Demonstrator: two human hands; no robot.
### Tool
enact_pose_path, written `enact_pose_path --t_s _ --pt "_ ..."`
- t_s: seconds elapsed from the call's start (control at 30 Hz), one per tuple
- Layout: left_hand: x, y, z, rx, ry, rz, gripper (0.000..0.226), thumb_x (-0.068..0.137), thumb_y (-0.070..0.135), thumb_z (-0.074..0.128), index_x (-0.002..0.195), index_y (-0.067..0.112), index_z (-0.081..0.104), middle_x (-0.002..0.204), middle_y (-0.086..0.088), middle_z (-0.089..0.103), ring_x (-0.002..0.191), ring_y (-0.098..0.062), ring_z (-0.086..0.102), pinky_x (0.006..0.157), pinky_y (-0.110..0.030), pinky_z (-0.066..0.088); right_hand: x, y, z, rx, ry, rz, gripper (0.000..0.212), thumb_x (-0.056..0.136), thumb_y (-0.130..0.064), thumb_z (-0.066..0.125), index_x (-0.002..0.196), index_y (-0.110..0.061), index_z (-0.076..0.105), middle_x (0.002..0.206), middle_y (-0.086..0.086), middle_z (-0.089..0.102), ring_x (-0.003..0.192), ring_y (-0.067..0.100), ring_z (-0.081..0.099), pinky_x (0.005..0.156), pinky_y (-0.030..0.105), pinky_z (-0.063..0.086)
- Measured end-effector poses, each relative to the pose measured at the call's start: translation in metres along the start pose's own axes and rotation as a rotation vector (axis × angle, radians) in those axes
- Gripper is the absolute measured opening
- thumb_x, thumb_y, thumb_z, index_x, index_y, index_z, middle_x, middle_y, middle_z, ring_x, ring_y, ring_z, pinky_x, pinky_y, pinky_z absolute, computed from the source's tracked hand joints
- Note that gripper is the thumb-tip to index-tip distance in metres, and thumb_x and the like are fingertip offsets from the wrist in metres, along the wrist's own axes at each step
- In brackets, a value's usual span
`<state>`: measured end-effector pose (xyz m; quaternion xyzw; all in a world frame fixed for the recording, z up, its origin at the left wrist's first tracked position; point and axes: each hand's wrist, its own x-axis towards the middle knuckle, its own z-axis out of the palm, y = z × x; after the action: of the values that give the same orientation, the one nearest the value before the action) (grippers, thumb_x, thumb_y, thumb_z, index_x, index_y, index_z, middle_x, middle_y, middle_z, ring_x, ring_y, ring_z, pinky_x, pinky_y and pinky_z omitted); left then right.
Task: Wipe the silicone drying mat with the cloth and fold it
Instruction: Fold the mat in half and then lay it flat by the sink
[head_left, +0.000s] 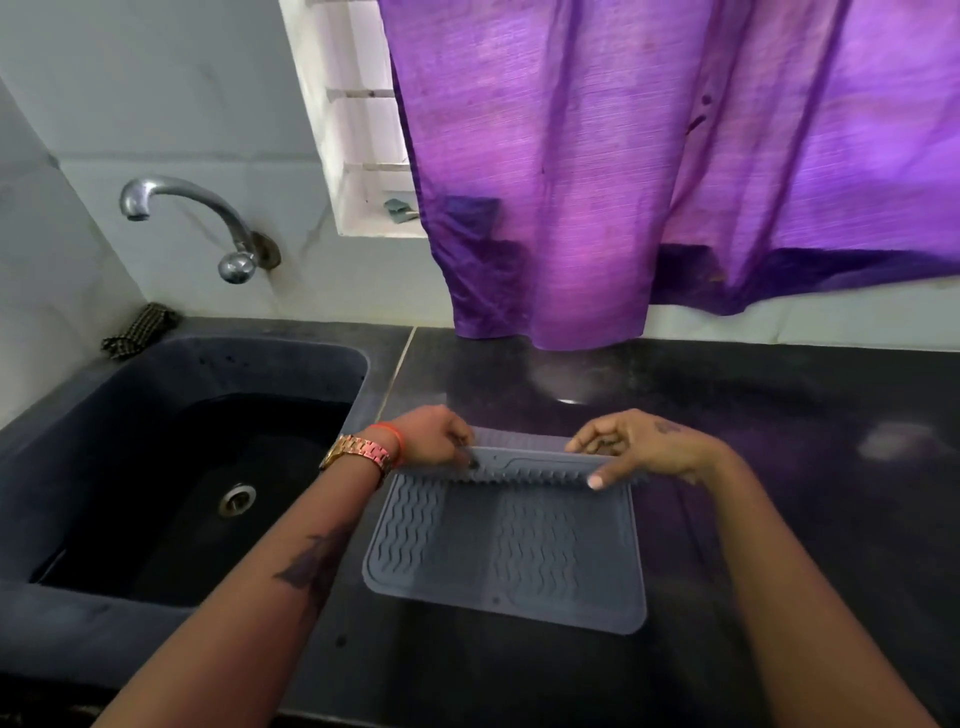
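A grey silicone drying mat (506, 551) with wavy ridges lies on the dark countertop (779, 467) in front of me. Its far edge is lifted and curled over toward me, showing the smooth underside. My left hand (434, 436) pinches the left end of that raised edge, and my right hand (631, 447) grips the right end, thumb on the near side. A dark checked cloth (140, 330) sits bunched at the back left corner of the sink, away from both hands.
A deep dark sink (171, 457) with a metal drain lies left of the mat, under a chrome tap (208, 223). A purple curtain (649, 166) hangs down to the counter's back edge. The counter stretches away to the right.
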<state>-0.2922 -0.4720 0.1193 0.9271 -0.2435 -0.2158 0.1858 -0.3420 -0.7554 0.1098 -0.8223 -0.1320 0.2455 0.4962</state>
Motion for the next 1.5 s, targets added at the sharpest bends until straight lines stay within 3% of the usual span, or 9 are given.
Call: enact_pose_path --t_s 0.23,0.33,0.6,0.83,0.97,1.1,1.23,1.33,1.5 --pt "0.036 -0.001 -0.045 -0.056 0.092 0.119 0.012 0.082 0.015 0.067 0.086 0.026 0.070 0.079 0.007 0.067 0.070 -0.001 0.059 0.067 -0.009 0.046 0.014 0.006 -0.020 0.098 0.623 -0.122 0.019 0.071 -0.001 0.077 0.075 -0.019 0.072 0.076 -0.005 0.071 0.070 -0.002 0.062 0.068 0.011 0.047" --pt "0.053 -0.010 -0.062 -0.046 0.200 0.123 0.016 0.082 0.014 0.065 0.094 0.021 0.072 0.090 0.001 0.070 0.083 -0.013 0.063 0.080 -0.024 0.048 0.030 0.003 -0.026 0.114 0.714 -0.129 0.018 0.072 -0.003 0.077 0.078 -0.019 0.071 0.079 -0.002 0.071 0.072 -0.001 0.063 0.068 0.010 0.048" --pt "0.099 -0.059 -0.068 -0.179 0.482 -0.006 0.015 0.083 0.015 0.065 0.096 0.017 0.072 0.093 -0.004 0.070 0.089 -0.020 0.063 0.077 -0.025 0.044 0.074 0.003 -0.046 0.177 0.914 -0.104 0.019 0.077 -0.007 0.073 0.079 -0.025 0.072 0.085 -0.005 0.071 0.085 0.009 0.064 0.077 0.022 0.051" --pt "0.140 -0.099 -0.037 -0.458 0.557 -0.234 0.043 0.082 0.002 0.060 0.123 0.016 0.057 0.107 -0.012 0.067 0.095 -0.020 0.061 0.082 -0.020 0.040 0.114 0.038 -0.055 0.134 0.884 0.059 0.017 0.084 -0.011 0.068 0.095 -0.023 0.070 0.097 -0.005 0.067 0.099 0.016 0.061 0.078 0.021 0.048" --pt "0.161 -0.103 -0.021 -0.493 0.481 -0.304 0.057 0.084 0.003 0.058 0.138 0.012 0.042 0.126 -0.014 0.058 0.116 -0.027 0.055 0.096 -0.027 0.041 0.130 0.058 -0.055 0.082 0.851 0.215 0.047 0.083 -0.014 0.069 0.128 -0.019 0.056 0.125 0.004 0.057 0.116 0.020 0.052 0.100 0.032 0.043" --pt "0.173 -0.102 -0.016 -0.467 0.466 -0.358 0.060 0.084 0.009 0.059 0.140 0.011 0.039 0.132 -0.017 0.054 0.120 -0.032 0.052 0.101 -0.033 0.040 0.137 0.070 -0.050 -0.021 0.874 0.355 0.071 0.080 -0.016 0.073 0.142 -0.015 0.037 0.136 0.010 0.051 0.122 0.029 0.050 0.097 0.032 0.040" --pt "0.170 -0.107 -0.012 -0.329 0.451 -0.471 0.048 0.083 0.017 0.062 0.127 0.004 0.051 0.125 -0.020 0.057 0.115 -0.035 0.054 0.092 -0.034 0.043 0.133 0.076 -0.047 -0.129 0.927 0.558 0.062 0.076 -0.022 0.075 0.129 -0.005 0.049 0.123 0.017 0.060 0.112 0.033 0.057 0.088 0.035 0.046" --pt "0.164 -0.109 -0.007 -0.261 0.449 -0.512 0.025 0.082 0.020 0.063 0.100 0.003 0.065 0.107 -0.019 0.066 0.101 -0.035 0.060 0.073 -0.030 0.043 0.130 0.079 -0.046 -0.150 0.876 0.708 0.052 0.077 -0.032 0.074 0.119 -0.006 0.059 0.117 0.017 0.062 0.107 0.033 0.059 0.082 0.033 0.048" --pt "0.156 -0.107 0.001 -0.291 0.536 -0.566 0.015 0.082 0.018 0.065 0.083 0.003 0.068 0.094 -0.016 0.069 0.089 -0.031 0.062 0.066 -0.027 0.040 0.132 0.079 -0.032 -0.141 0.979 0.668 0.027 0.084 -0.026 0.067 0.107 -0.013 0.064 0.110 0.015 0.066 0.102 0.033 0.061 0.078 0.031 0.046"
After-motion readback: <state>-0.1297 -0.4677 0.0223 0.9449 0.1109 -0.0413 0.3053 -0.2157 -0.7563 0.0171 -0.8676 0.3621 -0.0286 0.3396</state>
